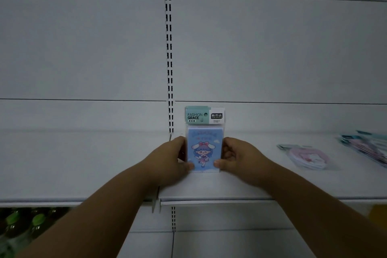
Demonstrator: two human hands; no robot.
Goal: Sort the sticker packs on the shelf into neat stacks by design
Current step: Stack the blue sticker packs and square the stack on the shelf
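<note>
White metal shelf (pixel 83 165) runs across the frame, grey back panels behind it, slotted upright (pixel 170 69) down the middle. Blue sticker pack (pixel 204 148) stands upright on the shelf just right of the upright, bunny-eared girl print on its face, teal "FASHION GRACE" header card on top. Left hand (pixel 170 159) grips the pack's left edge, right hand (pixel 238 158) grips its right edge; both have fingers curled around the sides and thumbs pressed on the lower front corners. Pink sticker pack (pixel 305 156) lies flat further right on the shelf, well apart. Fanned pile of packs (pixel 366 146) sits at the far right edge. Green-capped bottles (pixel 31 222) show on the level below, lower left.
</note>
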